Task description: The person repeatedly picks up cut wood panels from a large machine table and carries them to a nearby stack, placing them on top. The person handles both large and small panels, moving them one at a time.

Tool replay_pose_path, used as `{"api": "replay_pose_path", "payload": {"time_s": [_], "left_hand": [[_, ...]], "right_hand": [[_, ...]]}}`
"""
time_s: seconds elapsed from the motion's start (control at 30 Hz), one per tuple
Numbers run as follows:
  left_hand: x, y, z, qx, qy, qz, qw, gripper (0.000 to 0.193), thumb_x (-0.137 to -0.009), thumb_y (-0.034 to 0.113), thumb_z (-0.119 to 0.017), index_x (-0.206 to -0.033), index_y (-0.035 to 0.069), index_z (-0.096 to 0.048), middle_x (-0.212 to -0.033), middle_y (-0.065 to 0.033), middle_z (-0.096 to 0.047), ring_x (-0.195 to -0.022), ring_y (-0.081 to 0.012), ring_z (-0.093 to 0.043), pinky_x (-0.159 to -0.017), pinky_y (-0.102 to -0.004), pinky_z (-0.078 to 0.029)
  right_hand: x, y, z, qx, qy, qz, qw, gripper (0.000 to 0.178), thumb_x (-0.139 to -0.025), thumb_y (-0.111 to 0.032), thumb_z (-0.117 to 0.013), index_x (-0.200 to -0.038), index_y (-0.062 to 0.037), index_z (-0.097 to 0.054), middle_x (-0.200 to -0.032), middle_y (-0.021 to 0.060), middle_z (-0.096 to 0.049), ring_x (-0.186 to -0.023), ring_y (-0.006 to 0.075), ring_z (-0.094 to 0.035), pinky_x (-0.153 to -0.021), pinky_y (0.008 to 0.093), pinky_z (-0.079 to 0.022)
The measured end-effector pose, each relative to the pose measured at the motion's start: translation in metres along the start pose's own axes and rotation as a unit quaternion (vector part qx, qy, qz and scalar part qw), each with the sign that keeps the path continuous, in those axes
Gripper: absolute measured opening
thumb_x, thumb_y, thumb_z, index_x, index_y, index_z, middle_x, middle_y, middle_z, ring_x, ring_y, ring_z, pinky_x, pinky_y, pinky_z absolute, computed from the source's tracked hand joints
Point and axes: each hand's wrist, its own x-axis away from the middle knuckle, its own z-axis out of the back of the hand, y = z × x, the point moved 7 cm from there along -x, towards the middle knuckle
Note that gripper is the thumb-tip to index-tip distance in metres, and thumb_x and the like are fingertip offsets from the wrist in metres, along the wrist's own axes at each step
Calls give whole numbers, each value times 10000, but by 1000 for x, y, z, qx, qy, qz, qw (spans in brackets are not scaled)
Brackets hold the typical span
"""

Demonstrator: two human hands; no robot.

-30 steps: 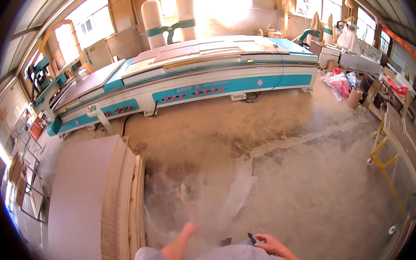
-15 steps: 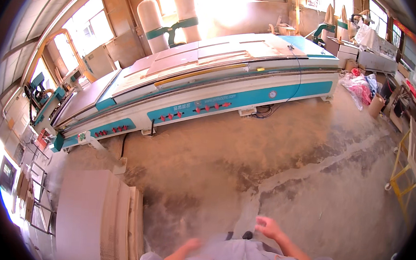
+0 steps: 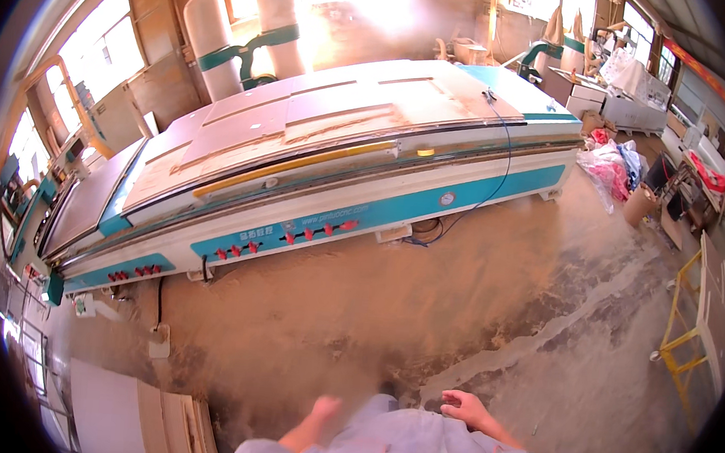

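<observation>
My right hand [image 3: 465, 407] hangs in front of my grey work clothes, fingers loosely bent and a little apart, holding nothing. To its left, my left hand [image 3: 326, 409] is smeared by motion, so its fingers cannot be made out; no object shows in it. Neither hand touches anything around it. Ahead stretches a long white and teal flatbed cutting machine [image 3: 395, 228]. On its bed lie cut panels [image 3: 244, 124] with sawdust along the cut lines. A small tool [image 3: 489, 96] with a blue hose [image 3: 508, 156] rests near the right end.
A stack of boards [image 3: 119, 411] stands at the lower left. On the right is a yellow-framed trolley [image 3: 677, 354] with a board. Plastic bags [image 3: 607, 171] and a cardboard roll [image 3: 639, 204] lie farther back. Dust covers the concrete floor [image 3: 306, 331]. Two dust-collector bags [image 3: 278, 39] rise behind the machine.
I have moved nearer the machine, and the board stack has slid down and left in view. My left hand has risen slightly; my right hand has dropped a little.
</observation>
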Motion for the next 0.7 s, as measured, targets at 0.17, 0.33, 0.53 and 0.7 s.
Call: {"api": "replay_pose_path", "payload": {"time_s": [0.17, 0.33, 0.53, 0.7], "left_hand": [[-101, 290, 136, -34, 58, -136, 988, 489, -810, 391, -593, -1129, 21, -612, -1049, -166, -651, -946, -279, -629, -844, -359, -481], [-182, 443, 189, 67, 90, -239, 965, 479, -831, 396, -577, -1127, 20, -600, -1113, -213, -613, -1053, -324, -583, -901, -401, -457], [-255, 377, 144, -20, 21, -100, 995, 391, -818, 369, -587, -973, 13, -636, -806, -97, -653, -736, -170, -602, -692, -319, -486], [-189, 380, 165, 323, -44, 129, 937, 272, -805, 293, -585, -835, 27, -633, -714, -76, -617, -642, -173, -584, -588, -356, -475]], "right_hand": [[-73, -33, 82, -13, 129, -13, 992, 446, -755, -96, -696, -1166, 28, -574, -1078, 144, -645, -975, 196, -622, -851, 316, -501], [-196, -40, 143, -56, 132, -24, 989, 427, -762, -106, -696, -1150, 31, -580, -1047, 135, -656, -956, 187, -624, -846, 314, -502], [-367, -129, 226, -56, 74, 14, 996, 441, -757, -152, -692, -1152, 12, -586, -1086, 151, -647, -1001, 219, -623, -878, 324, -484], [-485, -232, 327, 59, 47, 87, 993, 426, -767, -124, -674, -1157, 18, -578, -1088, 166, -643, -997, 225, -623, -880, 326, -487]]}}
